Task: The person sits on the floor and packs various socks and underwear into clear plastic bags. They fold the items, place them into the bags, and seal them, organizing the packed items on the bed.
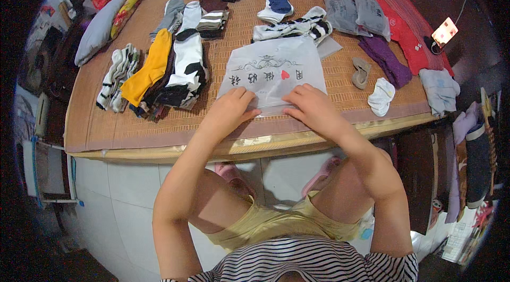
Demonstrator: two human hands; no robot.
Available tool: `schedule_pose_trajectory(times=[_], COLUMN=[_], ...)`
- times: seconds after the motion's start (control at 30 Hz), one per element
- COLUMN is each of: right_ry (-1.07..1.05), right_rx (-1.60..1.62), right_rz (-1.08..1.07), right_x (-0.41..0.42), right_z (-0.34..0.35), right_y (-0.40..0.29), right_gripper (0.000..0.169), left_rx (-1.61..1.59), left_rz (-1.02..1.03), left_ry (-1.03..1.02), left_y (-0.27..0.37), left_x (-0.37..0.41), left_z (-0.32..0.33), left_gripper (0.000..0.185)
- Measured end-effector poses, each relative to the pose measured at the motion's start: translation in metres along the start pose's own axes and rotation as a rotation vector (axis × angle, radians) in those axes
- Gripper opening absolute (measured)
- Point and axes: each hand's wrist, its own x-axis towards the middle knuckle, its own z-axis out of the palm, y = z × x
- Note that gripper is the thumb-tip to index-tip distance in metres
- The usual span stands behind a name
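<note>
A frosted plastic bag [275, 59] with printed writing, a scroll ornament and a red heart lies flat before me near the bed's front edge. My left hand [238, 102] holds its near left corner, fingers on top and thumb along the near edge. At the near right corner, my right hand [305, 100] grips it in the same way. Just beyond the bag lie black-and-white patterned socks [293, 29], partly covering another clear bag [330, 47]. Whether anything is inside the printed bag is hard to see.
Left of the bag lie yellow socks [148, 67], black-and-white socks [187, 69] and striped socks [118, 77]. White-and-blue socks [275, 2] lie farther back. To the right are packed grey bags [350, 13], purple socks [385, 62], a beige sock [361, 73] and a white sock [381, 96] on the woven mat [223, 130].
</note>
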Motion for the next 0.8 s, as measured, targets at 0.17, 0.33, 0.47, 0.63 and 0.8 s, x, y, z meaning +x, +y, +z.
schedule_pose_trajectory(times=[0.17, 0.33, 0.47, 0.63, 0.8], right_ry=[-0.01, 0.318, 0.428, 0.009, 0.321], right_rx=[-0.059, -0.034, -0.138, -0.139, -0.07], right_rz=[-0.009, -0.008, -0.295, 0.032, -0.004], right_x=[0.005, 0.015, 0.009, 0.013, 0.035], right_z=[0.003, -0.013, -0.012, 0.025, 0.043], right_y=[0.006, -0.015, -0.037, -0.041, -0.021], right_gripper=[0.017, 0.017, 0.021, 0.031, 0.041], left_rx=[0.102, 0.201, 0.166, 0.054, 0.253], left_rz=[0.039, 0.027, -0.085, 0.028, 0.382], left_ry=[0.045, 0.205, 0.366, 0.533, 0.523], left_y=[-0.002, 0.004, 0.019, 0.055, 0.084], left_x=[0.001, 0.0, -0.001, 0.004, 0.0], left_z=[0.009, 0.004, -0.006, -0.013, -0.009], left_gripper=[0.024, 0.025, 0.03, 0.031, 0.034])
